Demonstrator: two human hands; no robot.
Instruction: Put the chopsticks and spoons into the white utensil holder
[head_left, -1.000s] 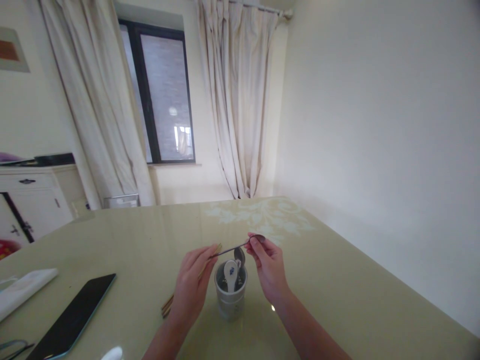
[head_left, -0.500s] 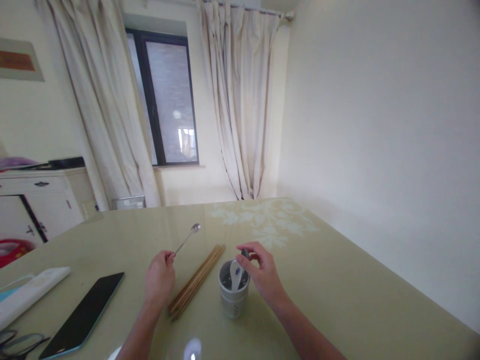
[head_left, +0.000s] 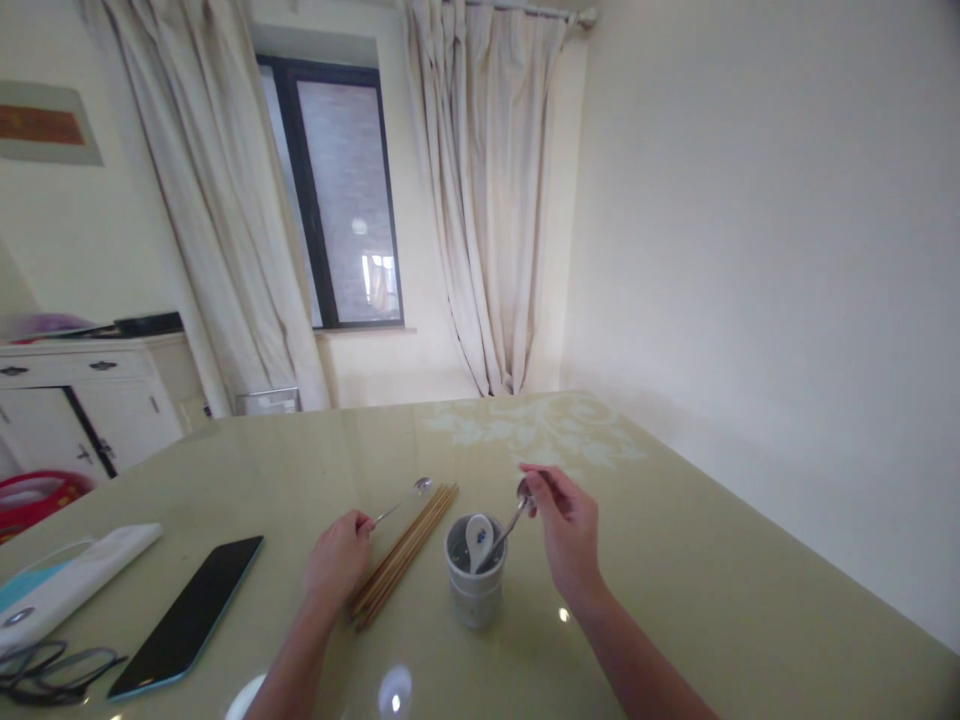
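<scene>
Fingers pinch: our right hand (head_left: 574,535), spoon (head_left: 514,524) near bowl, since handle's in cup (head_left: 478,606); left hand (head_left: 337,552), teaspoon (head_left: 386,514) by handle.

Three spoons (head_left: 423,486), one cup (head_left: 477,598), one bundle of sticks (head_left: 405,560).
The spoons divide into two metal spoons (head_left: 511,526) and one white spoon (head_left: 478,541); the sticks lie too close together to number surely. The counter (head_left: 675,600) also carries one dark flat device (head_left: 187,618) and one pair of glasses (head_left: 64,672); beyond stand two curtains (head_left: 502,180), one window (head_left: 349,190), one white cabinet (head_left: 124,420).
</scene>
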